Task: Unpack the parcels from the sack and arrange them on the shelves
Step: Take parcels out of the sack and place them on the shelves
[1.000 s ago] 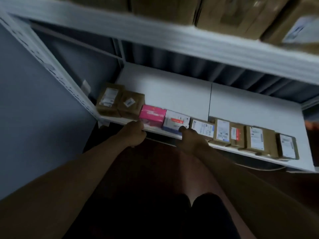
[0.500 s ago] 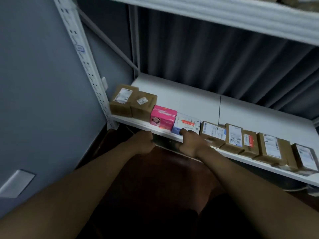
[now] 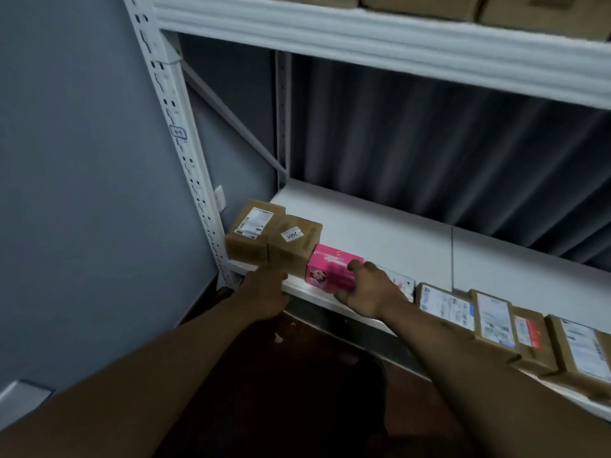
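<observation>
While the right hand [image 3: 367,294] is curling its fingers over the top right end of the pink box [image 3: 332,268], with the thumb under the front lower corner, the left hand [image 3: 267,294] is resting against the lower shelf [image 3: 380,233] edge at about eight o'clock from that box; whether its fingers are spread or curled I cannot tell. The pink box is sitting at the shelf's front edge, touching the brown parcel marked 2001 [image 3: 294,246] at its nine o'clock, and a white parcel [image 3: 401,280], mostly hidden by the hand, is lying at its three o'clock. Judging by this, the person is squaring the row. Doing it well is calling for a gentle sideways push toward nine o'clock, keeping the box flat and its front flush, and avoiding dragging it over the lip.
</observation>
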